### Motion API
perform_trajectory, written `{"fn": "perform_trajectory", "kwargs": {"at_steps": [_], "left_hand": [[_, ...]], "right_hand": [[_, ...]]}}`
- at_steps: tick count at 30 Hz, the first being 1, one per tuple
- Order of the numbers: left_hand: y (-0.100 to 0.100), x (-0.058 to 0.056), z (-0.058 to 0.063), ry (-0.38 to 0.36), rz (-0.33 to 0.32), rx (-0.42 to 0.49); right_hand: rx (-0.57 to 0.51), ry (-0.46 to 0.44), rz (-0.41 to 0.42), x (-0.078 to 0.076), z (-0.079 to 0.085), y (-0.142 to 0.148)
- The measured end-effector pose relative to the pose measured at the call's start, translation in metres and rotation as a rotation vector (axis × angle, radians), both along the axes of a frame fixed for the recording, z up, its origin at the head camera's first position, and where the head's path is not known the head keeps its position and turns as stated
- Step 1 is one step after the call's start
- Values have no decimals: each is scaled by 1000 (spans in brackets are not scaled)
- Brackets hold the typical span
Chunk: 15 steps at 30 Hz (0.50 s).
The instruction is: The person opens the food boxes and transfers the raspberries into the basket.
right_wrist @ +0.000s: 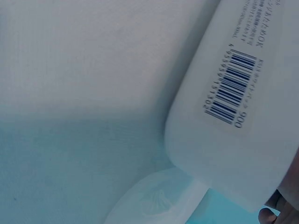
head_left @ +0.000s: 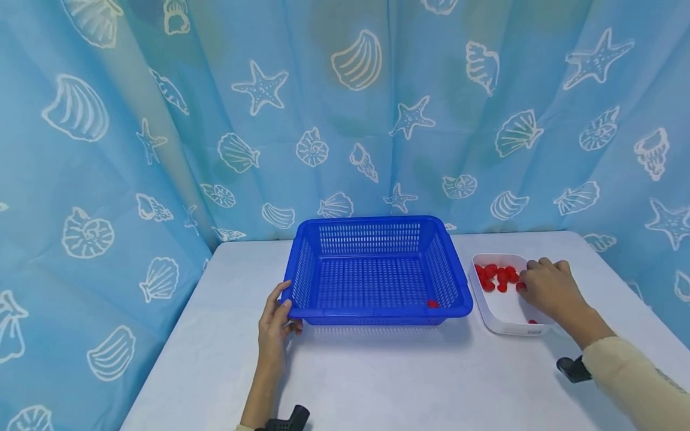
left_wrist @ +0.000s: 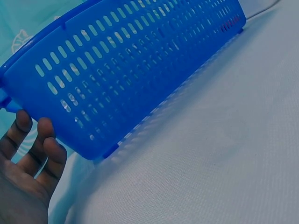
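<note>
A blue plastic basket (head_left: 377,312) with slotted walls stands mid-table, one small red piece (head_left: 433,304) inside at its front right. My left hand (head_left: 276,323) holds the basket's front left corner by the rim; in the left wrist view, several fingertips lie at that corner. To the right is a white plastic container (head_left: 509,328) with several small red pieces (head_left: 502,275) in it, mostly toward the back left. My right hand (head_left: 550,288) reaches into this container, fingers pointing down beside a red piece (head_left: 520,287). Whether the fingertips pinch it is hard to see.
A white cloth (head_left: 377,383) covers the table. Behind and to the left hangs a blue curtain (head_left: 323,120) with shell and starfish prints. In the right wrist view, a barcode label (right_wrist: 231,86) shows on the container's outer wall.
</note>
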<state>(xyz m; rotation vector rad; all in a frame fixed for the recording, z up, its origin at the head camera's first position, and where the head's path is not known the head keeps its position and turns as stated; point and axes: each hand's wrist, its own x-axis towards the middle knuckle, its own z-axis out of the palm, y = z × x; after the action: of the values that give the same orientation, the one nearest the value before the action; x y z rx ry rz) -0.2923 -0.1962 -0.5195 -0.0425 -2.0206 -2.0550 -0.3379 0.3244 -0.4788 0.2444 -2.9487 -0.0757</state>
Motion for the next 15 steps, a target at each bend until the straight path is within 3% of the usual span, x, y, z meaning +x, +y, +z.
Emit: {"fn": "perform_trajectory", "kwargs": {"at_steps": [4,15], "left_hand": [[1,3,-1,-5,10,-20],[0,1,1,5,15,-24]], "right_hand": [[18,26,12,3,-5,0],[57,22,14,0,-1,-3]]}}
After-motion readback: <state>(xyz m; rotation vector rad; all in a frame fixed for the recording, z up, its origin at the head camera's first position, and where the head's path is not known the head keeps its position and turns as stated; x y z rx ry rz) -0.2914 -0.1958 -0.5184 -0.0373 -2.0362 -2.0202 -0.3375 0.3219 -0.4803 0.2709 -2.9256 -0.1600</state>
